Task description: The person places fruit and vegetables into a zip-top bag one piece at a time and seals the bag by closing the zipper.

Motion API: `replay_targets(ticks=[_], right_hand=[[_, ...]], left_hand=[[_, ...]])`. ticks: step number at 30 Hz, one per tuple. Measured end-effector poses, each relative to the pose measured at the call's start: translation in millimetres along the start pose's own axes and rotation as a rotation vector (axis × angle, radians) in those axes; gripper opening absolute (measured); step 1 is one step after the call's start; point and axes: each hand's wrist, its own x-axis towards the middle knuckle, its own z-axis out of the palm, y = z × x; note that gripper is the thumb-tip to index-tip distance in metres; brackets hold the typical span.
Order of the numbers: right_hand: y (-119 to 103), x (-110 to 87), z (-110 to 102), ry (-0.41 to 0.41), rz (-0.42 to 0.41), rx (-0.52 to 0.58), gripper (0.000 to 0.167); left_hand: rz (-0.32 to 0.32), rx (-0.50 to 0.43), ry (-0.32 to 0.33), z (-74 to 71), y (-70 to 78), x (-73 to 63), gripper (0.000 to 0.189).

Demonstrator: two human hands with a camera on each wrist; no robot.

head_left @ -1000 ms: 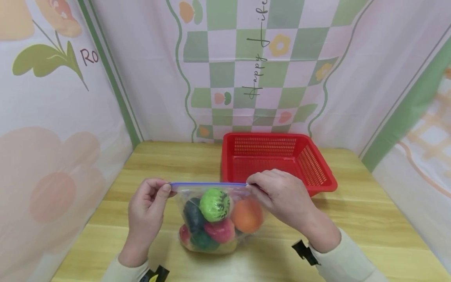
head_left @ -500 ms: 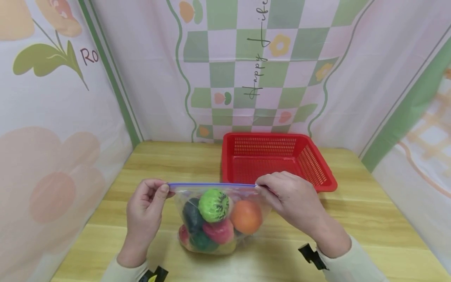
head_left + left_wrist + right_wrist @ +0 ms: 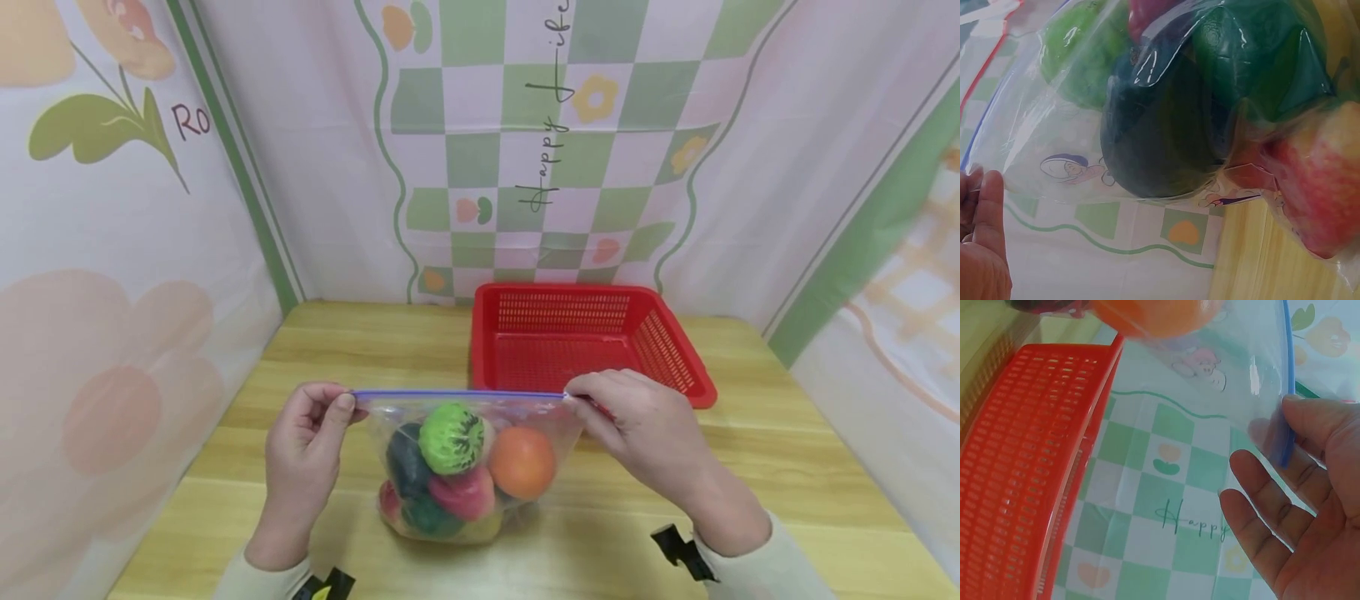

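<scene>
A clear zip-top bag (image 3: 536, 417) with a blue-purple zip strip stands on the table, its top stretched straight between both hands. My left hand (image 3: 306, 467) pinches the left end of the strip between thumb and fingers. At the right end, my right hand (image 3: 652, 437) pinches the strip; the right wrist view shows the thumb (image 3: 1316, 422) over the blue edge and other fingers spread. Inside the bag are a bright green striped fruit (image 3: 452, 439), an orange (image 3: 523, 462), a dark avocado-shaped piece (image 3: 1160, 125), a dark green one (image 3: 1254, 56) and red-pink fruit (image 3: 1322, 181).
Behind the bag and to the right, a red plastic basket (image 3: 487, 333) with perforated sides stands on the wooden table (image 3: 360, 342). Printed cloth (image 3: 337, 167) hangs along the back and sides, close to the table's edges.
My right hand has slid rightward along the zip strip to its right end, leaving more of the strip exposed. My left hand has shifted slightly left, still pinching its corner.
</scene>
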Motion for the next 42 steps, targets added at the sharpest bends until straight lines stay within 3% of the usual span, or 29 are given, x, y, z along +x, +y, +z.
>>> replay_targets(ticks=[8,11,14,16,20,22,24,28,33,38,42], right_hand=[[7.8,-6.9,-5.9,-0.018,0.018,-0.011,0.023],[8.2,-8.4,-5.1,-0.039,0.062,0.052,0.022],[8.5,-10.7,-1.2,-0.109,0.19,0.216,0.019],[9.7,-13.1,2.6,-0.172,0.307,0.379,0.015],[14.2,-17.9,12.8,-0.243,0.461,0.708,0.008],[15.8,-19.8,19.0,-0.26,0.501,0.849,0.011],[16.9,-22.7,25.1,-0.286,0.547,0.979,0.017],[16.7,-29.4,37.3,-0.364,0.586,1.144,0.035],[12.7,-37.3,53.4,-0.484,0.563,1.197,0.06],[6.9,-42.8,67.4,-0.612,0.486,1.126,0.088],[4.0,-44.3,75.3,-0.647,0.413,0.985,0.103]], left_hand=[[-0.057,0.0,0.03,0.2,-0.8,-1.4,0.007],[-0.101,0.003,0.037,1.1,-0.4,-1.5,0.008],[-0.167,-0.003,0.042,1.0,-1.6,-2.0,0.008],[-0.2,-0.06,0.034,0.2,-4.1,-2.5,0.006],[-0.196,-0.34,-0.055,-1.7,-11.7,-3.1,0.012],[-0.187,-0.486,-0.12,-1.9,-15.2,-3.3,0.019],[-0.185,-0.574,-0.167,-1.6,-18.4,-3.6,0.022],[-0.202,-0.621,-0.179,-1.3,-22.5,-4.7,0.022],[-0.216,-0.662,-0.171,-2.1,-26.3,-6.6,0.023],[-0.268,-0.59,-0.187,-2.2,-31.9,-12.1,0.021],[-0.368,-0.292,-0.304,-4.9,-39.2,-19.3,0.026]])
